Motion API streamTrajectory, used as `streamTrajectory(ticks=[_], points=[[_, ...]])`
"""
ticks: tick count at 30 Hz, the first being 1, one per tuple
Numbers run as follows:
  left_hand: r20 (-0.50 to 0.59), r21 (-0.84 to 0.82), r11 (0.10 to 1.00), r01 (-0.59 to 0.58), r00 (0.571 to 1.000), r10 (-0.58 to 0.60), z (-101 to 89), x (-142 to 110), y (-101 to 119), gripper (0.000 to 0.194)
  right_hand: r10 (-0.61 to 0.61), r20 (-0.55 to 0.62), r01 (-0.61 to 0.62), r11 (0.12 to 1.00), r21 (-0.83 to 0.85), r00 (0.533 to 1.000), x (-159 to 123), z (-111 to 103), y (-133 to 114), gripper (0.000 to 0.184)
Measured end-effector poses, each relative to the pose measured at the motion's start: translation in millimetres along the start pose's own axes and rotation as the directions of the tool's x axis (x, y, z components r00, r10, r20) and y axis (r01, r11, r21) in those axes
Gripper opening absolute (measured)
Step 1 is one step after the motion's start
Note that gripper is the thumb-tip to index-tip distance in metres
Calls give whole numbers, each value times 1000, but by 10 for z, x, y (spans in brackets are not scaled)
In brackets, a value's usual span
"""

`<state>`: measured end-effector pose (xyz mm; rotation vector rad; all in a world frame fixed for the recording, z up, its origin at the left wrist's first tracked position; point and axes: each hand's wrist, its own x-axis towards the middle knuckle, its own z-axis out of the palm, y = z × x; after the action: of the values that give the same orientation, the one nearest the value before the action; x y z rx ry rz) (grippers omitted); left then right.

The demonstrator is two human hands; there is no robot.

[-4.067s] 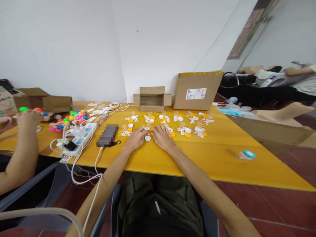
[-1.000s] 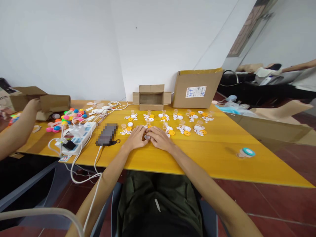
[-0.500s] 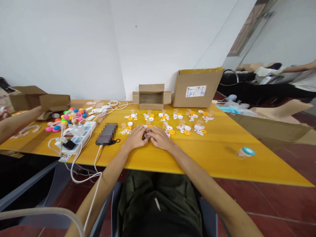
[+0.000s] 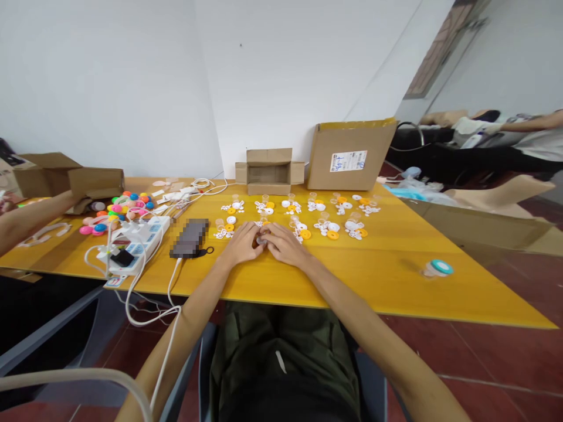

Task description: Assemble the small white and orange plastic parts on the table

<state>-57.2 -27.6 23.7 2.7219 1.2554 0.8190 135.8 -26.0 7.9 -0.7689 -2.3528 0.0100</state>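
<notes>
My left hand (image 4: 243, 243) and my right hand (image 4: 282, 243) meet over the yellow table (image 4: 281, 281), fingers curled in around a small clear plastic piece (image 4: 261, 240). Most of that piece is hidden by the fingers. Behind and beside my hands lie two rows of small sets, each with a clear cup, a yellow disc, a white disc and white perforated bits. Nearest on the right are a yellow disc (image 4: 305, 234) and a white disc (image 4: 301, 227). To the left lie a yellow disc (image 4: 229, 227) and a clear cup (image 4: 220, 223).
A teal-lidded clear jar (image 4: 440, 268) stands at the right. Two cardboard boxes, a small open one (image 4: 269, 173) and a large one (image 4: 352, 155), stand at the back. On the left are a phone (image 4: 190, 237), a power strip (image 4: 141, 243), colourful balls (image 4: 132, 202) and another person's arm (image 4: 35, 214).
My hands stay together in nearly the same place, with only tiny finger movement. The whole view has shifted slightly.
</notes>
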Motion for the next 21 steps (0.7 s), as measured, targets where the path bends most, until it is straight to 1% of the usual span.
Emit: streamTrajectory(ticks=[6,10,15,18,21], points=[[-20,-13,1000,5,1000,-5,19,-4,-17,9,29,-4,-29,1000,8,1000,3,-19,-21,31],[-52,-26,1000,-6,999,4,33,-7,-37,10,90,-49,-88,995,49,995,15,-57,-51,29],[-78,-47,998,-35,996,31,7,-4,-20,10,214,-148,-184,963,197,966,15,-69,-44,21],[-81,-76,994,-75,994,69,-16,-1,8,12,309,-137,-258,919,299,941,8,-37,-4,16],[-64,-102,989,-108,993,101,-28,0,23,15,372,-106,-307,870,385,922,10,4,42,15]])
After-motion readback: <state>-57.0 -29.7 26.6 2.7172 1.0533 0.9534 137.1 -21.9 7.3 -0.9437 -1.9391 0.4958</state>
